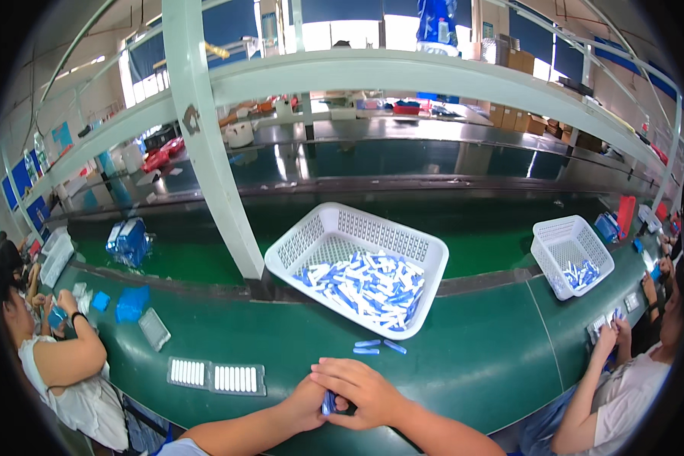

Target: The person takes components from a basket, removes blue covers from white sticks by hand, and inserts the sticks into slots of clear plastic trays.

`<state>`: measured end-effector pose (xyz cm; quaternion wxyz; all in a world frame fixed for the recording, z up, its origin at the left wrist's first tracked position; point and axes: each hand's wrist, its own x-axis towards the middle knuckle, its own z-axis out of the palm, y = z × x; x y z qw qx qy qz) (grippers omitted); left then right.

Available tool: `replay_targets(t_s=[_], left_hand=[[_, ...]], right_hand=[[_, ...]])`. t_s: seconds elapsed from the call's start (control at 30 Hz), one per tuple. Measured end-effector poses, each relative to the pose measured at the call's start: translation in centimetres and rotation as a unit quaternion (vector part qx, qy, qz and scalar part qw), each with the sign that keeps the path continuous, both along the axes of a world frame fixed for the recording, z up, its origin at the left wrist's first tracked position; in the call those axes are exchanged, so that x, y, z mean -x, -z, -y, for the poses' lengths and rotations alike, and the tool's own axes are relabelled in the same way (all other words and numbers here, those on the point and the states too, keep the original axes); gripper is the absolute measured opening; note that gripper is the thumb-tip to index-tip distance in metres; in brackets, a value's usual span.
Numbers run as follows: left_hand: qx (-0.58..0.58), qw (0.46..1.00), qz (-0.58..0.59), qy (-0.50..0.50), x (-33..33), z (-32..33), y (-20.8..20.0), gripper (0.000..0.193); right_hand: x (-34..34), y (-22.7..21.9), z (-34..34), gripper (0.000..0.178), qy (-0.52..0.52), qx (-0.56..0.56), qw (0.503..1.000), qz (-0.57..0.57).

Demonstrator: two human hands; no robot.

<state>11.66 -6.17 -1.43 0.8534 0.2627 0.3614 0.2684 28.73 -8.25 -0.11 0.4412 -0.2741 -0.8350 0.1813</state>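
My left hand (305, 404) and my right hand (363, 389) meet over the near edge of the green table, both closed, with the right fingers lying across the left. Between them shows the end of a small blue piece (328, 403), which looks like the blue-and-white sticks nearby; how many are held is hidden. Just beyond my hands lie a few loose blue-and-white sticks (367, 346). A white perforated basket (287, 245) behind them holds many more. Left of my hands, an open clear plastic tray (263, 380) carries white sticks in rows in its two halves.
A second white basket (543, 254) with fewer sticks stands to the right. A white post (205, 144) rises behind the table's edge. On the left are another clear tray (154, 329) and blue packets (132, 304). Co-workers sit at both sides, their hands over the table.
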Motion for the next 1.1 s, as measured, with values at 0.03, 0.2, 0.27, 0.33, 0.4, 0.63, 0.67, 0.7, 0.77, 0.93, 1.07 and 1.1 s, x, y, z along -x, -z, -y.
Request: replay_targets(t_s=[0.03,0.2,0.27,0.33,0.4,0.63,0.67,0.7,0.77,0.93,1.07,1.1], left_hand=[[0.001,1.0,0.024,-0.014,0.3,0.1,-0.1,0.017],[0.086,0.99,0.105,-0.024,1.2,1.0,-0.2,0.013],[0.102,0.987,0.105,0.068,1.7,0.8,-0.6,0.014],[0.07,0.991,0.087,0.07,2.7,0.9,-0.4,0.011],[0.04,0.994,0.073,0.075,3.3,1.0,-0.2,0.008],[0.019,0.991,0.116,0.056,5.7,3.9,-0.9,0.011],[0.032,0.992,0.111,0.049,6.6,4.4,-0.6,0.007],[0.044,0.992,0.106,0.046,7.4,4.8,-0.5,0.004],[0.052,0.989,0.134,0.038,9.5,5.6,-0.4,0.01],[0.046,0.984,0.17,-0.04,14.3,8.4,0.0,0.005],[0.023,0.972,0.17,-0.163,17.6,9.0,0.1,0.005],[0.026,0.97,0.149,-0.192,18.1,8.9,0.3,0.007]], right_hand=[[0.2,-0.1,0.1,0.069,-0.006,0.01,1.0,0.002],[0.5,0.0,0.3,0.072,-0.012,0.019,1.0,-0.008],[0.9,-0.3,0.4,0.078,-0.022,0.028,0.999,-0.011],[1.7,-0.9,0.5,0.087,-0.026,0.029,0.999,-0.02],[1.9,-0.7,0.6,0.089,-0.042,0.031,0.999,-0.014],[3.8,-0.4,2.1,0.085,-0.126,0.052,0.99,-0.036],[4.6,-0.6,2.2,0.085,-0.149,0.08,0.985,-0.032],[5.3,-1.0,2.1,0.085,-0.156,0.084,0.984,-0.025],[6.7,-1.8,1.6,0.087,-0.207,0.197,0.958,0.018],[12.5,-4.5,1.7,0.086,-0.237,0.215,0.945,0.073],[17.7,-5.1,-0.7,0.075,-0.195,0.144,0.967,0.077],[18.8,-5.1,-2.1,0.069,-0.165,0.103,0.976,0.101]])
